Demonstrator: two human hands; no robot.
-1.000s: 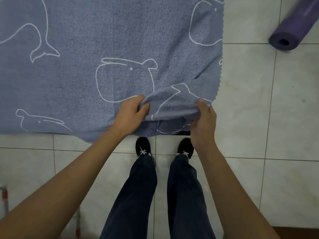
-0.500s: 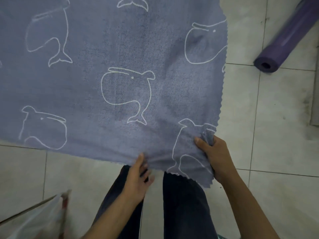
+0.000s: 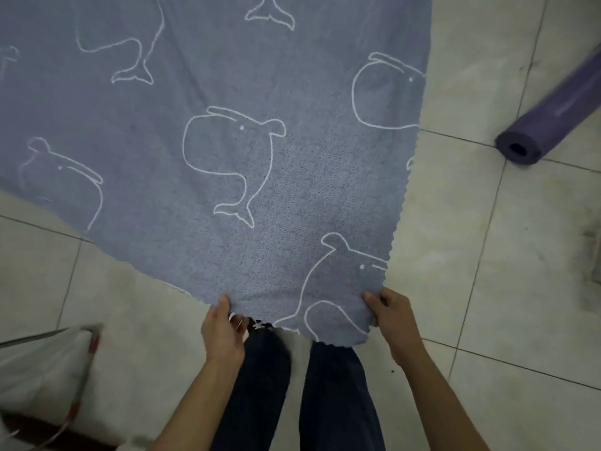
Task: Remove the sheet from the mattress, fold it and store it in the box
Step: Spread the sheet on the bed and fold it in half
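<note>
Pale, scuffed floor tiles [image 3: 487, 288] filled the view, seen from above by a person standing and looking down at their own hands. Both hands held the near edge of a blue-grey sheet [image 3: 227, 157] printed with white whale outlines. The left hand [image 3: 222, 333] pinched the hem, thumb on top and fingers curled beneath. The right hand [image 3: 395, 320] was clamped on the corner in the same way, thumb over the cloth. Between the two grips the hem hung in a shallow curve just above the person's dark trousers [image 3: 338, 402]. Away from the grips the sheet spread out wide and fairly flat, running out of view ahead and to the left. No mattress could be made out beneath it.

Beyond the right hand, well apart from the sheet's zigzag side edge, lay a rolled purple mat [image 3: 553, 118]. Past the left hand, low and blurred, stood a white container [image 3: 42, 362] with a red-marked rim; whether it was the storage box could not be told.

Judging by this, the sheet was off the mattress and folding was only beginning. The next move probably called for sliding the left hand along the hem to the far corner, or carrying this edge over to meet the opposite one, keeping the cloth taut so the fold lay square.
</note>
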